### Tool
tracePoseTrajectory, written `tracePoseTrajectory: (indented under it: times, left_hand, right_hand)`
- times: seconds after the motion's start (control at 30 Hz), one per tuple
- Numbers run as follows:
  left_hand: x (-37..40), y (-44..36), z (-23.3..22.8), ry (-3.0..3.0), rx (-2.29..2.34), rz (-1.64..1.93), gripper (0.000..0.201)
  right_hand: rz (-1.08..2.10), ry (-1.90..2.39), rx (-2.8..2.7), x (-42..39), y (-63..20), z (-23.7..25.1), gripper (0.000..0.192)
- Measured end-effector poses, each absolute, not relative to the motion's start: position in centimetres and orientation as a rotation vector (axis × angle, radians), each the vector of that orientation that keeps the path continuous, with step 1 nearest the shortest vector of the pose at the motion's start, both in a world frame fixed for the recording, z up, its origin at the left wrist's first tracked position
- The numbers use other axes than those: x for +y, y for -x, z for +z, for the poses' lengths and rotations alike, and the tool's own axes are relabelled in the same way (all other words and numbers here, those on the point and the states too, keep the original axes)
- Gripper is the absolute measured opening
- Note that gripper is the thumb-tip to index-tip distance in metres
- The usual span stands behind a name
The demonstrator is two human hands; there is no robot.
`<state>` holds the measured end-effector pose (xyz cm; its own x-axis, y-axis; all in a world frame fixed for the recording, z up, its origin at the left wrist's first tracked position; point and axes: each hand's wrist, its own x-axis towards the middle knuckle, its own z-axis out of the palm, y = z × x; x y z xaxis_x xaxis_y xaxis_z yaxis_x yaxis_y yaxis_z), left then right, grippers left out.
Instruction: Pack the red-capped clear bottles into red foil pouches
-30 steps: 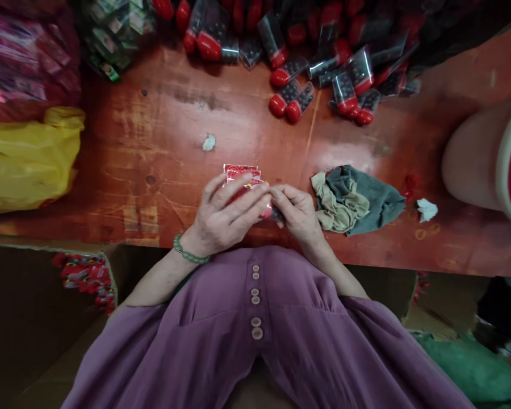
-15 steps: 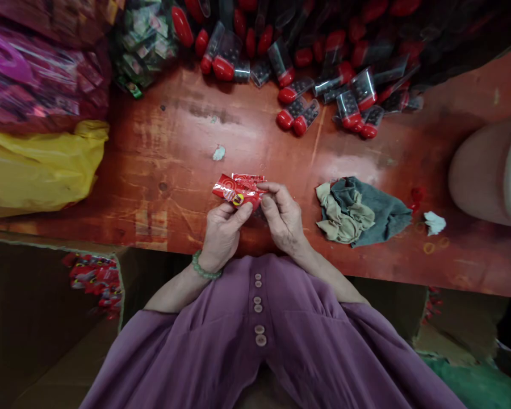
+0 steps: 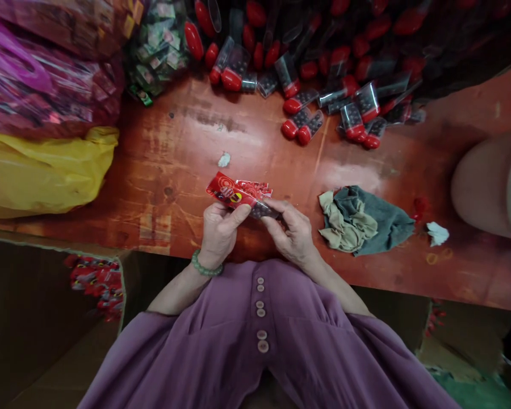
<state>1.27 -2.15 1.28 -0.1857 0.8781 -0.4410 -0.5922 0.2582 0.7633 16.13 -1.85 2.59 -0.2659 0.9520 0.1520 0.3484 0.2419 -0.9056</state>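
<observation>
Near the table's front edge, a red printed wrapper (image 3: 223,189) with a yellow spot is pinched in my left hand (image 3: 218,232), which has a green bead bracelet at the wrist. A clear tube with dark balls inside (image 3: 262,211) extends from the wrapper's right end. The thumb and fingers of my right hand (image 3: 294,232) close on the tube's right end. Just behind it more red printed wrappers (image 3: 255,188) show, partly hidden; whether they lie on the table or are held I cannot tell. Several red-capped clear tubes (image 3: 310,128) lie farther back.
Crumpled cloths (image 3: 366,221) lie right of my hands, with a white bucket (image 3: 481,182) beyond. At left are a yellow bag (image 3: 46,170) and a pink bag (image 3: 68,91) of packets. A cardboard box (image 3: 123,289) with red packets stands below the table edge.
The dark-balled tube now shows between my hands, its left part at the wrapper. My right hand has shifted slightly right and toward me. The whole view has shifted a little.
</observation>
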Motion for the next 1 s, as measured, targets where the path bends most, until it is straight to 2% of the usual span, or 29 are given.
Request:
tracePoseTrajectory:
  times: [0.17, 0.27, 0.33, 0.47, 0.57, 0.77, 0.83, 1.0]
  left_hand:
    - [-1.9, -1.0, 1.4, -0.326, 1.089, 1.316, 0.031]
    - [-1.9, -1.0, 1.6, -0.360, 1.035, 1.256, 0.031]
    - [-1.8, -0.9, 1.6, -0.372, 1.038, 1.249, 0.031]
    - [-1.5, -0.6, 1.5, -0.364, 1.053, 1.268, 0.033]
    - [-1.4, -0.4, 1.6, -0.395, 1.001, 1.289, 0.037]
    - [-1.2, -0.4, 1.3, -0.342, 0.973, 1.285, 0.027]
    - [-1.2, -0.4, 1.3, -0.345, 0.965, 1.290, 0.028]
    - [-1.0, -0.3, 1.8, -0.398, 1.017, 1.276, 0.027]
  right_hand:
    - [1.452, 1.246, -1.432, -1.7, -16.1, 2.3, 0.027]
    - [1.592, 1.246, -1.279, -1.5, -16.1, 2.2, 0.033]
    - [1.578, 1.243, -1.271, -1.5, -15.9, 2.2, 0.032]
    - [1.294, 1.306, -1.464, -1.6, -15.3, 2.3, 0.024]
    - [1.223, 1.320, -1.553, -1.8, -14.9, 2.2, 0.024]
    - [0.982, 1.238, -1.689, -1.7, -14.8, 1.7, 0.021]
    - [1.015, 1.240, -1.653, -1.9, -14.8, 1.5, 0.021]
    - [1.449, 1.268, -1.351, -2.0, -14.5, 1.4, 0.034]
